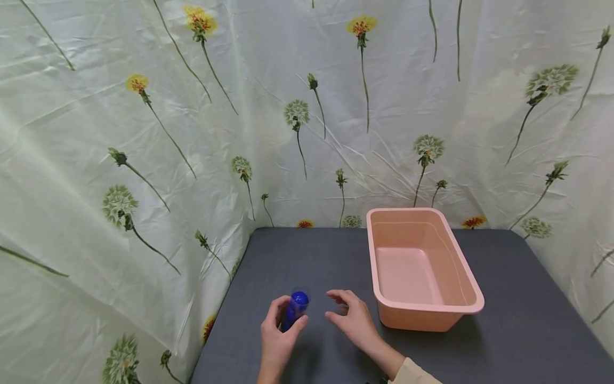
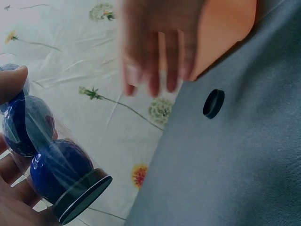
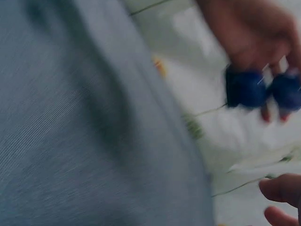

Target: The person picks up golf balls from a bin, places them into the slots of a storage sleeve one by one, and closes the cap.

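Note:
My left hand (image 1: 278, 337) grips a clear plastic tube of blue balls (image 1: 296, 308), thumb on one side and fingers round the other. In the left wrist view, balls are stacked inside the tube (image 2: 61, 170), and a dark cap (image 2: 87, 195) closes its lower end. The right hand (image 1: 352, 320) hovers to the right of the tube, apart from it, with fingers loosely bent and nothing between them. It is blurred in the left wrist view, fingers pointing down. A small black round cap (image 2: 214, 104) lies on the grey table near it.
To the right on the dark grey table (image 1: 331, 256) stands a pink plastic basin (image 1: 427, 308), its inside bare. A white curtain (image 1: 268, 69) printed with dandelions hangs behind the table and along its sides.

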`<state>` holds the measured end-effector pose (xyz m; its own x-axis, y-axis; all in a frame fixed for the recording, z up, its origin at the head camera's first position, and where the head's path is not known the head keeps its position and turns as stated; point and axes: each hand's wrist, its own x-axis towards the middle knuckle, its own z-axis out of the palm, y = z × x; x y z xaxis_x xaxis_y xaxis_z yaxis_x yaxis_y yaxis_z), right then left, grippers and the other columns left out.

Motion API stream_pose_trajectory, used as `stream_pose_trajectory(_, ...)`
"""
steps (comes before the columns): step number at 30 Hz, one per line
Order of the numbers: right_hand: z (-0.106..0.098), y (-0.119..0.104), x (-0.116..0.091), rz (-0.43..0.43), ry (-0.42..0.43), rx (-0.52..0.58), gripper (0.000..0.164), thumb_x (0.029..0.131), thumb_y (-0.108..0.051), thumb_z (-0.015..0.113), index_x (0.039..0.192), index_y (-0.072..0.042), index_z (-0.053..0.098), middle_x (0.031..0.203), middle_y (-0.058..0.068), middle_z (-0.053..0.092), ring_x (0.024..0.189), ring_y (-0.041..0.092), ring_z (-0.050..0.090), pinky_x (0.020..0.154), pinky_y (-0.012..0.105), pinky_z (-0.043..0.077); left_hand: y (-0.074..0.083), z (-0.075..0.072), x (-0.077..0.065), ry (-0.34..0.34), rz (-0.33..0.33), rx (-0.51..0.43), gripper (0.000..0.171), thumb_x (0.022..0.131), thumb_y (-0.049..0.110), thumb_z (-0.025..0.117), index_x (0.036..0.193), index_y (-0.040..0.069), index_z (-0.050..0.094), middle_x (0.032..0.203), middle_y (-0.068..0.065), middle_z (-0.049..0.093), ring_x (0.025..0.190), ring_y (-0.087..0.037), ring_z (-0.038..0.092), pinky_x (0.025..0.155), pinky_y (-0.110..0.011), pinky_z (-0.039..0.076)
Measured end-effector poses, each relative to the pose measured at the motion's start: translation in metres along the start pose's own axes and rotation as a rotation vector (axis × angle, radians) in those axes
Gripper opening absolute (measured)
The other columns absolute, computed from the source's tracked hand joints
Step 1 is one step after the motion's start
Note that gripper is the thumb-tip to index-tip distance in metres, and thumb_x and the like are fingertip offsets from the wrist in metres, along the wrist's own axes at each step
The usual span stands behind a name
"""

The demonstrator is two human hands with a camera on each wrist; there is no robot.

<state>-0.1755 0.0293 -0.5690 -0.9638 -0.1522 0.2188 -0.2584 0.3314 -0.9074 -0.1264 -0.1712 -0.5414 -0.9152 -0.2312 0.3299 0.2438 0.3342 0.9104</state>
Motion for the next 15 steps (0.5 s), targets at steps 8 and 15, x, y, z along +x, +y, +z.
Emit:
stream_pose_trajectory(8, 0.013, 0.039, 0.006, 0.026, 0.145, -0.139, 0.048, 0.075, -0.010, 0.089, 0.119, -0.013, 0.072, 0.113, 0.007, 0.065, 0.107, 0.029, 0.062, 0.092, 0.051, 0.047, -0.006, -0.007, -0.006, 0.019, -0.069, -0.036, 0.050, 0.078, 0.020, 0.089, 0.120, 0.020, 0.062, 0.108, 0.004, 0.069, 0.097, -0.017, 0.066, 0.085, -0.032, 0.051)
stream_pose_trajectory(15, 0.020, 0.059, 0.007, -0.019, 0.189, -0.232, 0.057, 0.070, -0.007, 0.090, 0.123, -0.009, 0.070, 0.115, 0.010, 0.063, 0.105, 0.032, 0.058, 0.089, 0.052, 0.045, -0.007, -0.009, -0.005, 0.034, -0.059, -0.039, 0.051, 0.076, 0.020, 0.090, 0.120, 0.018, 0.063, 0.108, 0.003, 0.070, 0.096, -0.019, 0.067, 0.084, -0.033, 0.052)
